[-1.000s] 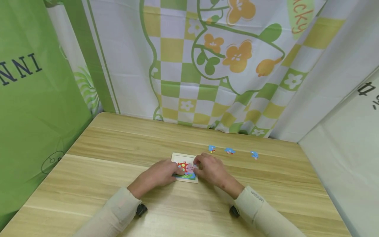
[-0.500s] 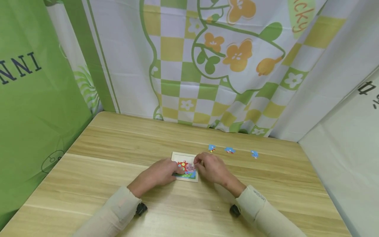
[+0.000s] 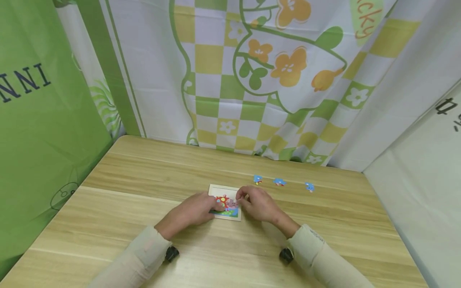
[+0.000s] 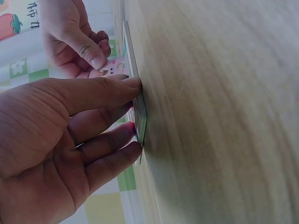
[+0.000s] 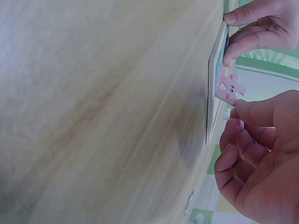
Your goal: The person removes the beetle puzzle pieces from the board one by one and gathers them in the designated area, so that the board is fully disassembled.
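Observation:
A small puzzle tray (image 3: pixel 230 218) with a pale frame lies on the table, its lower part filled with colourful pieces and its upper part bare. My left hand (image 3: pixel 196 209) grips its left side, thumb at the near edge and fingertips over the red-dotted picture (image 3: pixel 222 201). At the tray's right side my right hand (image 3: pixel 260 204) pinches a pink puzzle piece (image 5: pixel 232 87) with a printed animal face. In the right wrist view that piece stands tilted up, its lower edge at the tray and a top corner between thumb and finger. My other right fingers are loosely curled.
Three loose blue puzzle pieces lie in a row beyond my right hand: one piece (image 3: pixel 257 179) nearest the tray, a middle piece (image 3: pixel 279 182) and a far-right piece (image 3: pixel 309 187). Curtains (image 3: pixel 223 100) border the table's (image 3: pixel 144 168) back edge.
The pink piece has tipped up further, and its face looks darker in the head view. My right fingers have shifted slightly with it. My left hand and the loose pieces stay put.

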`<state>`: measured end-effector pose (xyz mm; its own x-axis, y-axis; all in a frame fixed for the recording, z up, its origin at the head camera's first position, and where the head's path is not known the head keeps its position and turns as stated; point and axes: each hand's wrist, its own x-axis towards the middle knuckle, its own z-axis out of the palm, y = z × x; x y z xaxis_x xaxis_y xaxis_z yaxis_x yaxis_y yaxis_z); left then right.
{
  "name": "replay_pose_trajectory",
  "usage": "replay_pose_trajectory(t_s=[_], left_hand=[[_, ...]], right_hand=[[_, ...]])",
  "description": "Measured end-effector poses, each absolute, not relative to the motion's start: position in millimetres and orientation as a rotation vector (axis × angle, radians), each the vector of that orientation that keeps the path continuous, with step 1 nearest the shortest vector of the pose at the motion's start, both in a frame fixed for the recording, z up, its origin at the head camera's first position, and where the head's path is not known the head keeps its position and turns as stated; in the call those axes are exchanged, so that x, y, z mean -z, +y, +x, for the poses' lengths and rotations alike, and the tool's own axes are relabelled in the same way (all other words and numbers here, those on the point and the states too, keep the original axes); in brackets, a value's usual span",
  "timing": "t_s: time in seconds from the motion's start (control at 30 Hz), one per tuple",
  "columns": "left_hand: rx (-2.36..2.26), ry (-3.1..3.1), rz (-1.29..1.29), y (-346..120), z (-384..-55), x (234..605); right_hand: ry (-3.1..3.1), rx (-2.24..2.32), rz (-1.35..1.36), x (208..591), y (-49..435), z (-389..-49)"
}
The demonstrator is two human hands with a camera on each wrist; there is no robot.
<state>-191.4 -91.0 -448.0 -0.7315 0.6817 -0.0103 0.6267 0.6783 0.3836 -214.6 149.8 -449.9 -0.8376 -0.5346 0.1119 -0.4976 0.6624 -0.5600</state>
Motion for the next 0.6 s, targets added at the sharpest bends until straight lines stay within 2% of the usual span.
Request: replay_pose_trajectory(t_s=[0.27,0.6], left_hand=[[-0.533,2.738,1.087,-91.9,-191.2,448.1],[-0.514,2.750,1.112,-91.7,-192.2,449.7]], right_hand=[[2.723,1.004,-0.772,451.0,151.1,-217.7],[2.755,0.952,-0.793,448.3,147.9,-218.5]])
